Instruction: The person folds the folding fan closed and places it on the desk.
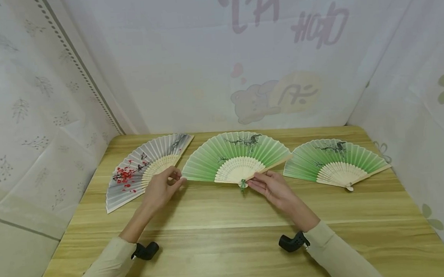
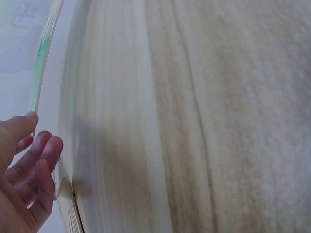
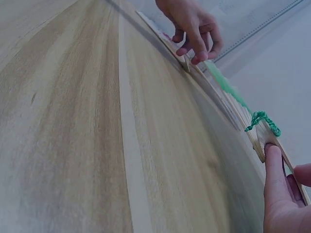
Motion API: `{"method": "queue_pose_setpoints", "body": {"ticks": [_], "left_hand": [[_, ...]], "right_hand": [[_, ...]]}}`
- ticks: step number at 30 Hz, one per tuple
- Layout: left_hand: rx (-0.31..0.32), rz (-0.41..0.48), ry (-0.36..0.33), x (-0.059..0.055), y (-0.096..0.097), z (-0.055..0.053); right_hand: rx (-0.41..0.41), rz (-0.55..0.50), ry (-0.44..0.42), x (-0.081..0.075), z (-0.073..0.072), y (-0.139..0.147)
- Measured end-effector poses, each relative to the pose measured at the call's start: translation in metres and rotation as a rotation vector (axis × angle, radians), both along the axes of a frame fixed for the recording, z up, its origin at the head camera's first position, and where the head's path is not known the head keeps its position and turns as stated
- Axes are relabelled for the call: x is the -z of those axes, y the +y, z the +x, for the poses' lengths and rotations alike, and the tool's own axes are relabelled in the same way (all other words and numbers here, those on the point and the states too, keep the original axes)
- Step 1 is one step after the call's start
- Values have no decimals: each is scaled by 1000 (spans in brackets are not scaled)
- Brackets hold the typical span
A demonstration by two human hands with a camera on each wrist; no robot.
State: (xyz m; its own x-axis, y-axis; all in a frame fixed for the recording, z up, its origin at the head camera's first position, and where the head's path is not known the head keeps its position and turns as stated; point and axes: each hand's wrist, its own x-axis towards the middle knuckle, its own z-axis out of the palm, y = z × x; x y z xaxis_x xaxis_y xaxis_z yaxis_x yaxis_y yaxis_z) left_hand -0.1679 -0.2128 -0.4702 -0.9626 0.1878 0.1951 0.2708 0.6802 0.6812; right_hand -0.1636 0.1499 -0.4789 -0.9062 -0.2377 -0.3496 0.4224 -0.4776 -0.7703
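A spread green folding fan (image 1: 204,158) with a dark branch print is held between both hands, raised over the wooden table. My left hand (image 1: 159,188) pinches its left outer corner between thumb and fingers; the left wrist view shows the fan's pale green edge (image 2: 41,73) there. At the fan's base, my right hand (image 1: 276,190) grips the right guard stick, close to the pivot. A green braided cord (image 3: 265,122) hangs at that pivot. Behind the left hand lies an open grey-white fan (image 1: 161,147) with red blossoms, partly covered by the hand.
A second open green fan (image 1: 324,155) lies at the right on the table (image 1: 219,223), its left tip near the held fan's guard stick. White printed curtains (image 1: 183,73) stand behind and at both sides. Black wrist mounts (image 1: 146,250) sit at both cuffs.
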Motion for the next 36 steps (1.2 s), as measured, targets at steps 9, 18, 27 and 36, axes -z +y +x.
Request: {"method": "queue_pose_setpoints", "body": {"ticks": [9,18,27,36], "left_hand": [[56,50,79,0,-2,-8],[66,152,37,-5,0,-12],[69,206,46,-17,4,-18],[57,221,46,-30,5,-26]], "right_hand": [[-31,-8,34,5,3,6],[-34,-21,48,5,8,10],[-54,-45,88,2,10,20],[-101,-44,159,-10,6,29]]}}
